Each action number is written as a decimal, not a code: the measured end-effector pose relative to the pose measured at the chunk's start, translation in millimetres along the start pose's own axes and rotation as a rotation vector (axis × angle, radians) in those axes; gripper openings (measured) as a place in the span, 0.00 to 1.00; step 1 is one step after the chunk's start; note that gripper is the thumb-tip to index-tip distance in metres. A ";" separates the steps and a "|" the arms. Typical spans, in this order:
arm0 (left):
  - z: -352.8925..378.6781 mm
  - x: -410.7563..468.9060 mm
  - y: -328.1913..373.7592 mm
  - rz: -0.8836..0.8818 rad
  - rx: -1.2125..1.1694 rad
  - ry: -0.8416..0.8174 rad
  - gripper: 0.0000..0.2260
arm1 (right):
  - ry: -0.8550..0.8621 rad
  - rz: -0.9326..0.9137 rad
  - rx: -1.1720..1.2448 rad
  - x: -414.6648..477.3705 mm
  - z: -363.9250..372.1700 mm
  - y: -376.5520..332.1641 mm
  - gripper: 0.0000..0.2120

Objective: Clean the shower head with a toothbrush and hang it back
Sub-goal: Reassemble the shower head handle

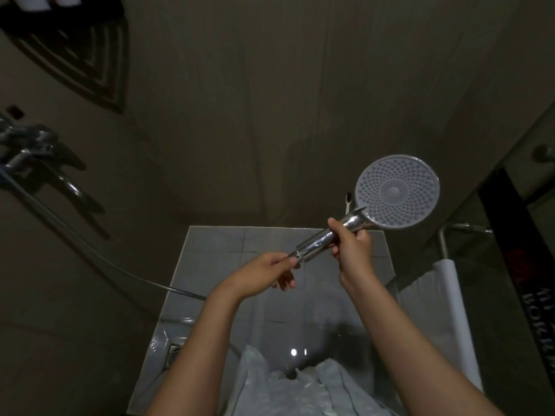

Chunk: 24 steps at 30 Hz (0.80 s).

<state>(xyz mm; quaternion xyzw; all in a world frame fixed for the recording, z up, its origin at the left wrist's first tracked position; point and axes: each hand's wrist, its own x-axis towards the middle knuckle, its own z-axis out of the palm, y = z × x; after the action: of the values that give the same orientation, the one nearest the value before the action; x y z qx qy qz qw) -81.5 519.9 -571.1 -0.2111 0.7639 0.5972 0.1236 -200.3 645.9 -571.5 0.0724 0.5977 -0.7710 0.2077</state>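
The shower head (396, 192) is a round grey nozzle face on a chrome handle, held up in front of the dark wall with its face turned toward me. My right hand (353, 249) grips the handle just below the face. My left hand (264, 276) pinches the handle's lower end where the hose joins. A white toothbrush (347, 204) with a dark head sticks up just left of the face, and its lower end is hidden behind my right hand. The hose (183, 291) runs off to the left.
A chrome mixer tap (33, 151) is fixed to the left wall, with a dark vent (87, 58) above it. Below me are grey floor tiles (216, 250) and a drain (174, 352). A white towel (444, 295) hangs on a rail at the right.
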 end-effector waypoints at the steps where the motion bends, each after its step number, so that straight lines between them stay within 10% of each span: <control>1: 0.5 -0.7 0.4 -0.027 -0.025 -0.027 0.12 | 0.001 -0.003 -0.004 -0.4 -0.2 1.1 0.08; 18: 0.1 -3.7 -6.2 0.154 -0.054 0.299 0.11 | -0.033 0.008 -0.004 -5.6 3.7 -3.4 0.08; 24: 1.3 -11.4 1.7 0.053 -0.053 0.084 0.08 | -0.031 0.007 0.006 -9.3 2.8 -4.3 0.09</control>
<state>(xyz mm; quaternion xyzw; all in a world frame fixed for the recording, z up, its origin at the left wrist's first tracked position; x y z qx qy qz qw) -72.4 523.5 -564.9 -0.2191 0.7576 0.6109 0.0698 -193.3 646.2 -563.6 0.0634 0.5918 -0.7730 0.2194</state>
